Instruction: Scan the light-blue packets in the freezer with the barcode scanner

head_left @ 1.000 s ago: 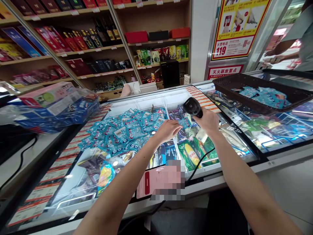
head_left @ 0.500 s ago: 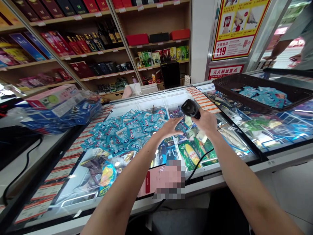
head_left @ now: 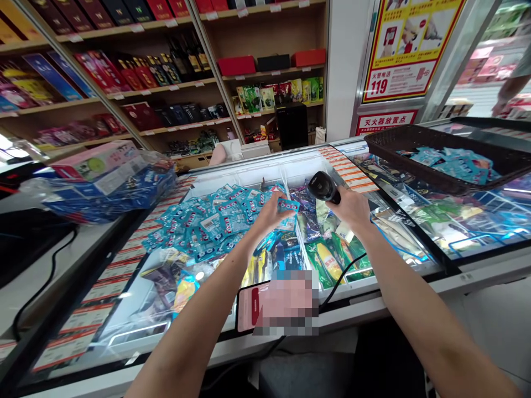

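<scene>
Over the glass freezer top, my left hand [head_left: 272, 212] pinches a small blue packet [head_left: 289, 206] between thumb and fingers. Just left of it spreads a heap of similar blue packets [head_left: 222, 218] on the glass. My right hand [head_left: 352, 208] grips a black handheld barcode scanner [head_left: 322, 187], its head angled toward the packet in my left hand. From the scanner's side a black cable [head_left: 343, 272] runs down to the freezer's front edge.
A dark brown basket [head_left: 394, 166] with more blue packets stands at the right. A phone [head_left: 248, 309] lies near the front edge, partly blurred out. Plastic-wrapped boxes [head_left: 103, 179] sit at the left. Shelves of goods [head_left: 182, 83] line the back; another person's arm [head_left: 511, 91] shows far right.
My left hand has gone from open and empty to pinching a blue packet, moving slightly left. My right hand still holds the scanner almost in place. The person at far right has shifted rightward.
</scene>
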Available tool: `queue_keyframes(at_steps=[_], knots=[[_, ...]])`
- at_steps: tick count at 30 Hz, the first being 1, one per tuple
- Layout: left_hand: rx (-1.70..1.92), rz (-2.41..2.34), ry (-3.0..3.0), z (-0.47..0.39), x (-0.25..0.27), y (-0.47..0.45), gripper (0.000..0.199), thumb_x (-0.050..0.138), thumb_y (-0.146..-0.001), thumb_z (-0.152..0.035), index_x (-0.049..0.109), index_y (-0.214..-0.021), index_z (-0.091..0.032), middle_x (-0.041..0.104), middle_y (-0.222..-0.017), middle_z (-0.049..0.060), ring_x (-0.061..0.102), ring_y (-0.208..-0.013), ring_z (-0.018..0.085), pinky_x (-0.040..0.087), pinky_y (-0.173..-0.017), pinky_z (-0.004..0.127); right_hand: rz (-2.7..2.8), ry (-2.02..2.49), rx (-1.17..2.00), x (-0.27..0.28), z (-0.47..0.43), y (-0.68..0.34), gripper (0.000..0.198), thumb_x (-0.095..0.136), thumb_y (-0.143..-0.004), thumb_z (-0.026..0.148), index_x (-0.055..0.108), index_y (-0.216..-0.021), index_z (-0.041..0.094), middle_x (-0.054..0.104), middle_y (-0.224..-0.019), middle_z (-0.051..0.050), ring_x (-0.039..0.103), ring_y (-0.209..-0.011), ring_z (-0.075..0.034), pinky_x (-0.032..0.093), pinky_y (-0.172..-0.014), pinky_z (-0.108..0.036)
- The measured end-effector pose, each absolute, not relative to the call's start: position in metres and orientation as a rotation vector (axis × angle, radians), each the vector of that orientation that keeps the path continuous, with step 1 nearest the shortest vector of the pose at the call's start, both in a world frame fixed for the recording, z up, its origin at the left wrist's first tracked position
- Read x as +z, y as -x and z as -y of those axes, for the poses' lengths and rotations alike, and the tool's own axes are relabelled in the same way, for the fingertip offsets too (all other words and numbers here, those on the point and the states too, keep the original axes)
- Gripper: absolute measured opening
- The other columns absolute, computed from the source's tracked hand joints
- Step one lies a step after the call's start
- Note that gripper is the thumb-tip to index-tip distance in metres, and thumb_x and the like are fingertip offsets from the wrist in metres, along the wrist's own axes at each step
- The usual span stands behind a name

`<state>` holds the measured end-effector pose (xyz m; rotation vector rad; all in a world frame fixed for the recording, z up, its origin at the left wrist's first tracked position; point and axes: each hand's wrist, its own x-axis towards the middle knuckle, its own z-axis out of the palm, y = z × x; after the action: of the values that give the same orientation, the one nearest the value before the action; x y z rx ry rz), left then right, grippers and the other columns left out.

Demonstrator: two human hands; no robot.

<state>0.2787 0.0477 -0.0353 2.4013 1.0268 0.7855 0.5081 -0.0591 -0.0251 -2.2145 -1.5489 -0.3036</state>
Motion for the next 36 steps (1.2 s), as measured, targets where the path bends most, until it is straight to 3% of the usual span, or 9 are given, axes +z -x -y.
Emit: queue_keyframes(at_steps=[3, 6, 10, 13, 20, 25, 32, 36], knots=[[0.95, -1.097, -2.304, -0.052, -0.038, -0.263, 0.04, 0.062, -0.08, -0.048, 0.051, -0.108, -0.021, 0.058, -0.093, 0.004, 0.052, -0.072, 0.015, 0.041, -0.069, 0.029, 1.588, 2.222, -0.307, -0.027, 0.059, -0.505, 0.032, 0.055, -0.082, 0.046, 0.064, -0.1, 0.02, 0.07, -0.086, -0.01, 0.065, -0.081, -0.026, 0.041, -0.067, -0.032], [1.001, -1.101, -2.199, -0.054, -0.042, -0.252, 0.045, 0.057, -0.084, -0.048, 0.05, -0.121, -0.024, 0.058, -0.087, 0.003, 0.042, -0.056, 0.01, 0.035, -0.055, 0.025, 1.643, 2.21, -0.327, -0.031, 0.058, -0.502, 0.033, 0.056, -0.081, 0.047, 0.064, -0.101, 0.021, 0.07, -0.085, -0.009, 0.065, -0.079, -0.026, 0.041, -0.066, -0.032], [1.022, -1.05, -2.132, -0.051, -0.047, -0.243, 0.05, 0.057, -0.084, -0.047, 0.048, -0.131, -0.031, 0.06, -0.113, 0.003, 0.04, -0.055, 0.008, 0.033, -0.052, 0.024, 1.721, 2.182, -0.376, -0.036, 0.056, -0.499, 0.036, 0.057, -0.08, 0.048, 0.064, -0.102, 0.02, 0.07, -0.082, -0.009, 0.064, -0.075, -0.026, 0.039, -0.063, -0.031], [1.02, -1.021, -2.088, -0.049, -0.05, -0.24, 0.045, 0.057, -0.084, -0.046, 0.054, -0.126, -0.031, 0.062, -0.116, 0.002, 0.038, -0.052, 0.007, 0.032, -0.049, 0.023, 1.773, 2.151, -0.395, -0.039, 0.055, -0.497, 0.034, 0.056, -0.08, 0.046, 0.064, -0.1, 0.02, 0.07, -0.082, -0.008, 0.064, -0.074, -0.025, 0.037, -0.061, -0.03], [1.063, -0.944, -2.002, -0.049, -0.052, -0.236, 0.042, 0.059, -0.083, -0.043, 0.06, -0.121, -0.028, 0.064, -0.12, 0.003, 0.054, -0.064, 0.01, 0.041, -0.055, 0.023, 1.781, 2.102, -0.43, -0.047, 0.055, -0.491, 0.034, 0.055, -0.08, 0.046, 0.064, -0.098, 0.019, 0.07, -0.081, -0.008, 0.063, -0.071, -0.023, 0.036, -0.061, -0.029], [1.263, -0.958, -1.918, -0.059, -0.06, -0.229, 0.047, 0.064, -0.079, -0.038, 0.058, -0.123, -0.024, 0.063, -0.117, 0.006, 0.06, -0.099, 0.019, 0.048, -0.082, 0.029, 1.766, 2.065, -0.481, -0.053, 0.053, -0.484, 0.035, 0.055, -0.079, 0.048, 0.064, -0.097, 0.019, 0.069, -0.082, -0.007, 0.063, -0.073, -0.024, 0.035, -0.061, -0.029], [1.384, -1.003, -1.678, -0.066, -0.068, -0.224, 0.025, 0.058, -0.082, -0.034, 0.056, -0.102, -0.019, 0.062, -0.088, 0.002, 0.058, -0.076, 0.013, 0.047, -0.07, 0.026, 1.867, 1.989, -0.521, -0.045, 0.053, -0.461, 0.037, 0.053, -0.079, 0.046, 0.065, -0.101, 0.019, 0.07, -0.083, -0.008, 0.062, -0.071, -0.023, 0.033, -0.059, -0.028], [1.405, -0.991, -1.594, -0.068, -0.071, -0.226, 0.022, 0.057, -0.081, -0.028, 0.049, -0.101, -0.02, 0.06, -0.085, 0.0, 0.058, -0.077, 0.012, 0.047, -0.071, 0.024, 1.966, 1.922, -0.541, -0.026, 0.05, -0.445, 0.037, 0.052, -0.081, 0.046, 0.064, -0.103, 0.019, 0.07, -0.083, -0.007, 0.063, -0.074, -0.022, 0.032, -0.059, -0.027]])
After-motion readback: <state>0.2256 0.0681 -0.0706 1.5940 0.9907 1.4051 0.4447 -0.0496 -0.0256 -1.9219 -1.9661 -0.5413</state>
